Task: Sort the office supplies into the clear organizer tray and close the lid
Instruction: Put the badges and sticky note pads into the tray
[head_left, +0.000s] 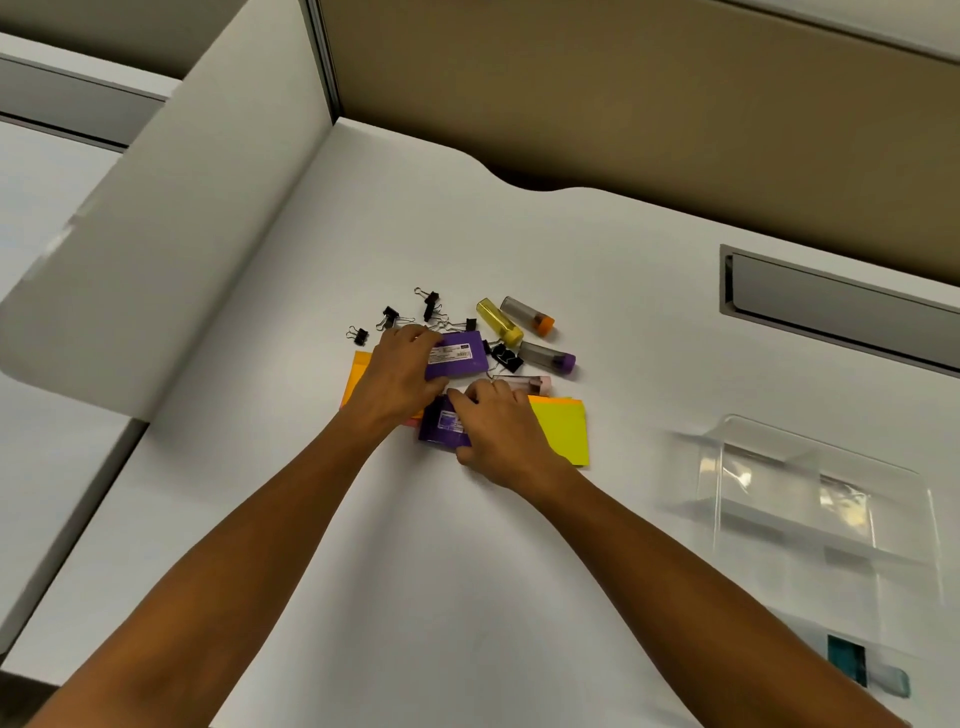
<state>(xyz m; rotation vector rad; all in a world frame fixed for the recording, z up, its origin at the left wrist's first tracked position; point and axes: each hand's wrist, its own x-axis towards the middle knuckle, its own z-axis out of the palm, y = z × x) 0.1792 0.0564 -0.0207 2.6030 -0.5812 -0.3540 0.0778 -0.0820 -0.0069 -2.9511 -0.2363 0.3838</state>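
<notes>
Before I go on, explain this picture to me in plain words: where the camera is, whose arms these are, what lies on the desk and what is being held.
There is one picture, taken by a camera worn on a person's head, looking down over their own bare arms at a white desk. No machine is involved.

The left hand grips one purple pack with a white label. The right hand holds a second purple pack just below it.

Around the hands lies a small pile: black binder clips, short tubes with coloured caps, such as the yellow tube, a yellow-green pad of sticky notes and an orange pad partly under the left hand.

To the right stands the clear plastic organizer tray. It is blurred, so I cannot tell what is in it.
</notes>
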